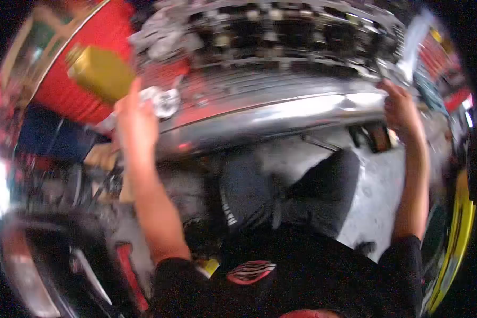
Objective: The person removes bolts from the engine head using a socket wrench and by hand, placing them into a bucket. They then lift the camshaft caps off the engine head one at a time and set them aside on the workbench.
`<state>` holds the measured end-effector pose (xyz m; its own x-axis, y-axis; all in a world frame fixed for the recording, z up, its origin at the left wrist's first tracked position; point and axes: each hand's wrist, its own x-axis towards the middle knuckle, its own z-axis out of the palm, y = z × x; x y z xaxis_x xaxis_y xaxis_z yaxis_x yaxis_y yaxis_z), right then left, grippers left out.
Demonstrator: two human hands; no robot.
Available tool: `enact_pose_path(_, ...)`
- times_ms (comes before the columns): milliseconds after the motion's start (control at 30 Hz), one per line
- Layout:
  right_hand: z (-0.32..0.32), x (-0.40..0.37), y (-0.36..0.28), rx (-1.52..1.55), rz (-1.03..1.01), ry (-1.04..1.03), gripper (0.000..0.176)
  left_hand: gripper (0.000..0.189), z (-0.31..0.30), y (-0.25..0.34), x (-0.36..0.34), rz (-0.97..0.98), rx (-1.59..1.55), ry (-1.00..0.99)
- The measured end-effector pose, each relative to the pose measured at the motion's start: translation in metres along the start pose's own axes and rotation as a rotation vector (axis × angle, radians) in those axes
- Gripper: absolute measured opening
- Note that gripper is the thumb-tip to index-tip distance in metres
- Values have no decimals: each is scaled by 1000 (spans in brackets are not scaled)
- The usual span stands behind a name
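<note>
Both hands reach forward to the long, shiny metal edge of a ribbed work surface [270,114]. My left hand [137,116] is at its left end, closed, with white crumpled material [164,102] showing beside the fingers. Motion blur hides its exact kind. Just beyond that hand is a tilted, blurred yellow bottle [100,71]. My right hand [400,106] is by the right end of the metal edge, its fingers pointing toward the surface. They are too smeared to show whether they grip anything. Behind the edge lies a large metal engine part [296,32] with a row of openings.
Grey crumpled cloth [167,37] lies at the engine part's left. A red panel [85,47] rises at the far left. Below the surface is a dark box-like item [373,138] on the light floor. A yellow long object [455,249] stands at right, and a red bar [132,275] lies lower left.
</note>
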<state>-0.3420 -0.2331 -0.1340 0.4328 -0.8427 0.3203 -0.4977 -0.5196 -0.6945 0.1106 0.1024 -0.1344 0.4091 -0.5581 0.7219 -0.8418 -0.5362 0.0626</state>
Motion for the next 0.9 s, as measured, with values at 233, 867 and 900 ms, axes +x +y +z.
enact_pose_path(233,-12,-6,-59,-71,287,-99,40,39,-46,60,10,-121,-269,-25)
enact_pose_path(867,71,-117,-83,728,341,-430,30,30,11,27,48,-58,402,-675)
enact_pose_path(900,77,-120,-86,735,260,-395,33,31,6,34,49,-15,448,-642)
